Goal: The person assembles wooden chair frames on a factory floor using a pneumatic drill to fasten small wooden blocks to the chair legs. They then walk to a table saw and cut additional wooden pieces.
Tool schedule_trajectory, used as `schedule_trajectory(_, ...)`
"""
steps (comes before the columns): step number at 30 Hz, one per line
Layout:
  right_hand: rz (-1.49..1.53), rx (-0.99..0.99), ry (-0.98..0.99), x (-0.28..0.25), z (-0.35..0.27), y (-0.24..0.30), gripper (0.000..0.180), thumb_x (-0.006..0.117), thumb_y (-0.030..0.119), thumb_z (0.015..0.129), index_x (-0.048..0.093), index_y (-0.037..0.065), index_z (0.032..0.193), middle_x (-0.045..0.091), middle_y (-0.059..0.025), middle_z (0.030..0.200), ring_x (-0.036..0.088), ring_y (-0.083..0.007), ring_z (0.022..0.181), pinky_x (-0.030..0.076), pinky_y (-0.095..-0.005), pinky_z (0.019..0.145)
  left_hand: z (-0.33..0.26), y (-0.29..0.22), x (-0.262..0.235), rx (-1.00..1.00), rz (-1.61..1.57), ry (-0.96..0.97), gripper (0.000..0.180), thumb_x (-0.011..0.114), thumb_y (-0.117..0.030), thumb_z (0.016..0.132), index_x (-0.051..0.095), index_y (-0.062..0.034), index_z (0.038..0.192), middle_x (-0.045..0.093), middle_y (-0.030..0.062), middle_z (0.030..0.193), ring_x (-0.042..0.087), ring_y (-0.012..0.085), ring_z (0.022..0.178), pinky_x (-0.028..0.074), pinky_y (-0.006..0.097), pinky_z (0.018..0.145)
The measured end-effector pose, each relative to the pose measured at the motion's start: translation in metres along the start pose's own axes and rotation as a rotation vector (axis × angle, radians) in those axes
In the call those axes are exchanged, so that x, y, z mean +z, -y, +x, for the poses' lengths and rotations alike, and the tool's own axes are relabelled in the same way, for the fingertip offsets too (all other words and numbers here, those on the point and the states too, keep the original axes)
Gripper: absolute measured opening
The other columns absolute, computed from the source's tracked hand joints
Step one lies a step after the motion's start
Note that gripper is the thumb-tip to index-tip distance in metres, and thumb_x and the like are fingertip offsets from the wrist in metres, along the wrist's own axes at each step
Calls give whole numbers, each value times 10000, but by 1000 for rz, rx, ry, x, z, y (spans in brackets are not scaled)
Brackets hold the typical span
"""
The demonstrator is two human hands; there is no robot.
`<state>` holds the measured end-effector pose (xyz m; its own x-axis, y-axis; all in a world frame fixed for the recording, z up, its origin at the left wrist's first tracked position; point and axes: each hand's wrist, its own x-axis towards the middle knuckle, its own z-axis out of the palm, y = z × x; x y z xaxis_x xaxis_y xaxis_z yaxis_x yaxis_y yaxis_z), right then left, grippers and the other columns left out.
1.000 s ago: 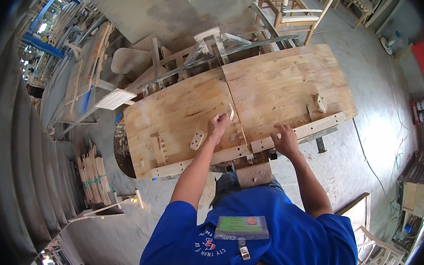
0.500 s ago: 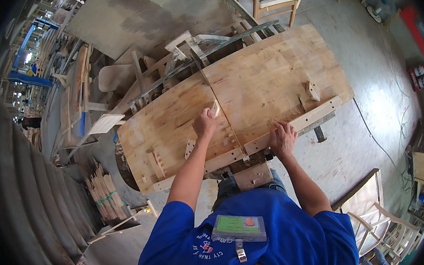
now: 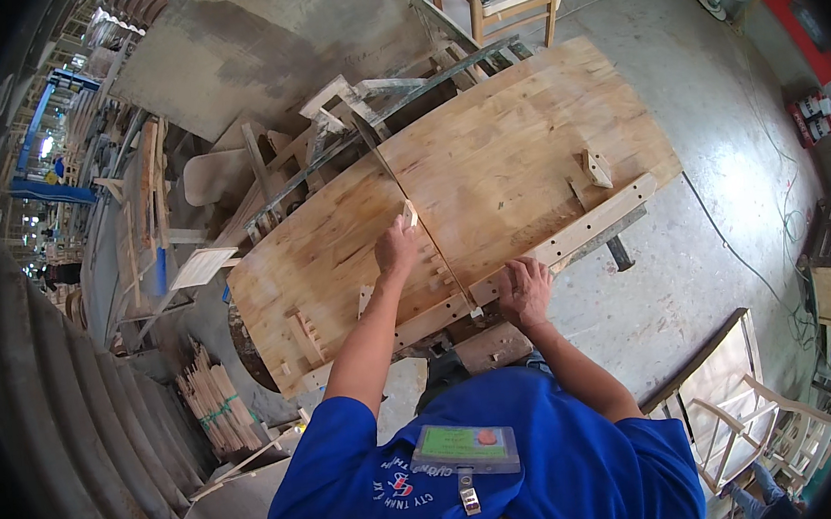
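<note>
The left hand (image 3: pixel 397 249) pinches a small pale wooden block (image 3: pixel 411 211) between thumb and fingertips, the grip narrow and closed on it. The block is over the tabletop (image 3: pixel 532 123), just left of the dark slot (image 3: pixel 441 254) that divides the wood; whether it touches the surface I cannot tell. The right hand (image 3: pixel 526 295) has its fingers bent over the drilled strip (image 3: pixel 607 210) along the near edge; whether they grip it or only rest there does not show.

Compared with a second ago, the right hand has shifted along this strip toward its inner end, near the slot. The block, seen as a thin edge then, now shows more of its face. I judge that this is handling and positioning: the block remains in the fingers, not set down.

Farther out, short dowels (image 3: pixel 439 268) lie in a row left of the slot, and a second drilled block (image 3: pixel 597 169) sits by itself on the right half. At the far left is another group of dowels (image 3: pixel 312 338).

As for containers, a clear badge holder (image 3: pixel 465 448) on the blue shirt encloses a green card. Red-and-white cans (image 3: pixel 819 120) stand well apart at the right; their contents cannot be seen.
</note>
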<state>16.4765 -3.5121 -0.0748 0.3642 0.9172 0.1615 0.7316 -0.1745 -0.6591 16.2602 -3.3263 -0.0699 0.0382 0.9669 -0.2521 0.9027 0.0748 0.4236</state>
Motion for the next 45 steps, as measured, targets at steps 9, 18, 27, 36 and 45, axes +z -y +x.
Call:
schedule_trajectory(9, 27, -20, -39, -1, -1, 5, 288, 707, 237, 857, 685, 109, 1115, 656, -92, 1148, 563, -354, 1095, 424, -486, 956, -4, -1, -3, 38, -12, -51, 386, 621, -266, 954, 640, -50, 1274, 732, 239, 1020, 706, 436, 953, 549, 530, 828)
schedule_trajectory(18, -48, -21, -27, 5, -6, 2, 275, 702, 264, 877, 692, 115, 1108, 657, -89, 1168, 569, -359, 1107, 424, -492, 954, -7, 0, -8, 38, -30, -16, 336, 575, -240, 972, 657, -71, 1251, 737, 237, 997, 714, 421, 934, 557, 528, 840)
schedule_trajectory(27, -51, -36, -42, 8, -8, 2, 276, 705, 268, 871, 696, 112, 1098, 654, -104, 1173, 570, -364, 1105, 413, -502, 975, -10, -2, -12, 37, -53, -35, 258, 583, -258, 970, 685, -68, 1112, 736, 224, 959, 714, 420, 909, 560, 530, 814)
schedule_trajectory(36, -53, -5, 7, 7, -10, 5, 286, 696, 280, 892, 694, 101, 1115, 638, -120, 1197, 544, -365, 1164, 402, -504, 1020, -10, -1, -11, 21, -60, -48, 262, 595, -264, 954, 696, -69, 1098, 735, 220, 914, 717, 412, 885, 561, 528, 801)
schedule_trajectory(45, -45, -18, -4, 8, -12, 4, 293, 702, 268, 885, 696, 95, 1122, 642, -126, 1185, 548, -380, 1157, 399, -507, 1028, -11, 1, -10, 28, -91, -50, 275, 571, -238, 958, 708, -64, 1121, 737, 225, 971, 713, 418, 928, 559, 529, 827)
